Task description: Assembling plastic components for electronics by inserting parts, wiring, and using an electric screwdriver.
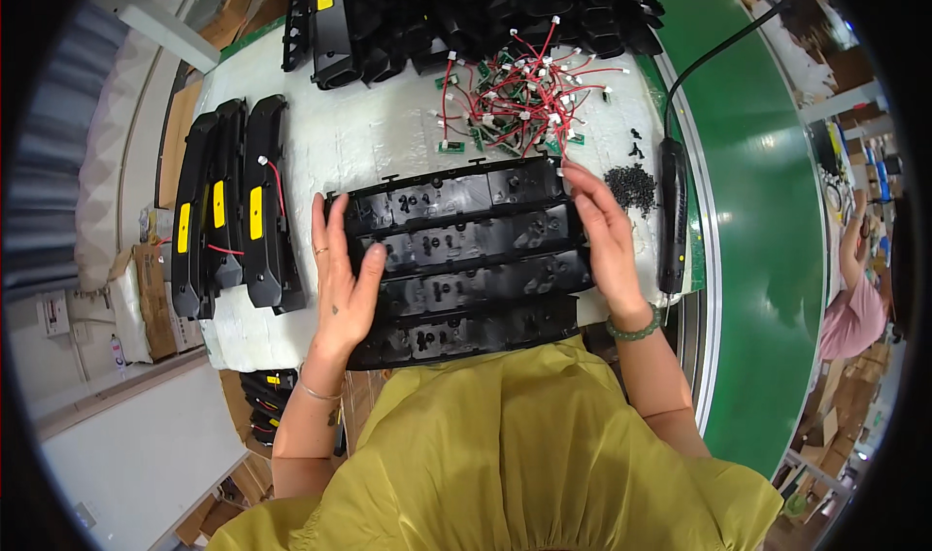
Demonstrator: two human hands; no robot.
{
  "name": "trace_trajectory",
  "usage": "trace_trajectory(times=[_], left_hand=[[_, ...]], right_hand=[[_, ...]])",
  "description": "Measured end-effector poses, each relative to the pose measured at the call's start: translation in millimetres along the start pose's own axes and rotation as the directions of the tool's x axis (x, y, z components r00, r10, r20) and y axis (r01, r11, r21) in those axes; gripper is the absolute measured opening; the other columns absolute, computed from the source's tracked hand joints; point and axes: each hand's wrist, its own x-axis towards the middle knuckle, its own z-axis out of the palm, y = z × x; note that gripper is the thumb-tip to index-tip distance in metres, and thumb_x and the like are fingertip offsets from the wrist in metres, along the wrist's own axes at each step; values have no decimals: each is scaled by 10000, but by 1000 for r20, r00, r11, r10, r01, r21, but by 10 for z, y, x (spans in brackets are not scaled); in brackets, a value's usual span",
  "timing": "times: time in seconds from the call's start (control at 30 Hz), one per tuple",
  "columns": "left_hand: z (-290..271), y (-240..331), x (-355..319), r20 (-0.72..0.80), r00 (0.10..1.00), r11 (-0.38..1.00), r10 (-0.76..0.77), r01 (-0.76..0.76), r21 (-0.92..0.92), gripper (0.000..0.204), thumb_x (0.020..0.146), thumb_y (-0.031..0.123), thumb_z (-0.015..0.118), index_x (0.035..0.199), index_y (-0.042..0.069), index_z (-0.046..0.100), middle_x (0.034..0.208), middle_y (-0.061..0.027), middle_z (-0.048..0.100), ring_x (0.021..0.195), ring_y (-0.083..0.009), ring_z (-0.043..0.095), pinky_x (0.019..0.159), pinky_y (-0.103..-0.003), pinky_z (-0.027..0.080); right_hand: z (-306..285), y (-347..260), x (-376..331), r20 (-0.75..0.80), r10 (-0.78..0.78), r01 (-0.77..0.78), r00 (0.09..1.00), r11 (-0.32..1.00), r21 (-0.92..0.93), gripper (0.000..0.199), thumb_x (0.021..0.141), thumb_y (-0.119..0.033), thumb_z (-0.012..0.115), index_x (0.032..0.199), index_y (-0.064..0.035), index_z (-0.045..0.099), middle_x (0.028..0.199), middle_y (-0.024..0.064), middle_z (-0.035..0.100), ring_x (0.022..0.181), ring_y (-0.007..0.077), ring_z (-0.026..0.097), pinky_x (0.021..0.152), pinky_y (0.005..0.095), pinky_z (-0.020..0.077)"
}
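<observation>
At the near edge of the worktop (379, 124), 4 black housings (447, 245) lie side by side, no wires showing; the left hand (342, 284) and right hand (609, 245), both open-fingered, rest at opposite ends without a closed grip. Leftward, 3 labelled housings (264, 250) look further along; the wired boards (524, 109) behind seem left to fit. Open room separates those boards from the labelled housings.

Grn surface (752, 260) on R, gry curtain (56, 153) far L, pink-clad person (856, 320) far R.
</observation>
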Motion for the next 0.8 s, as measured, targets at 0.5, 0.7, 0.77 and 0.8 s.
trace_trajectory(times=[0.5, 0.7, 0.77, 0.8], left_hand=[[-157, 857, 460, 304, 851, 902, 428, -424, -82, 226, 723, 3, 674, 948, 14, 659, 1020, -120, 649, 1014, -326, 582, 883, -387, 457], [1046, 1181, 1630, 363, 549, 642, 753, -733, -224, 135, 798, 52, 624, 924, 13, 653, 850, -146, 646, 821, -328, 606, 717, -400, 487], [1604, 1234, 1993, 318, 496, 583, 808, -754, -303, 147, 795, 72, 628, 927, 18, 663, 812, -146, 638, 828, -327, 608, 727, -394, 486], [1810, 1242, 2103, 346, 522, 618, 780, -731, -290, 153, 784, 74, 639, 924, 20, 667, 820, -144, 638, 834, -321, 609, 736, -389, 486]], right_hand=[[-1062, -510, 512, -207, -222, -26, 953, 621, -783, 202, 817, -99, 601, 985, 6, 641, 886, 150, 658, 750, 278, 644, 680, 348, 500], [-1156, -419, 114, -305, -39, -247, 952, 491, -835, 353, 785, -216, 666, 1073, -17, 621, 920, 141, 645, 803, 302, 636, 718, 388, 498], [-1134, -371, 7, -353, -30, -300, 935, 464, -833, 421, 777, -229, 677, 1133, -23, 589, 970, 146, 626, 845, 313, 625, 728, 392, 494], [-1129, -357, -25, -355, 17, -321, 935, 471, -822, 469, 772, -240, 686, 1164, -14, 566, 987, 157, 618, 860, 313, 618, 736, 395, 490]])
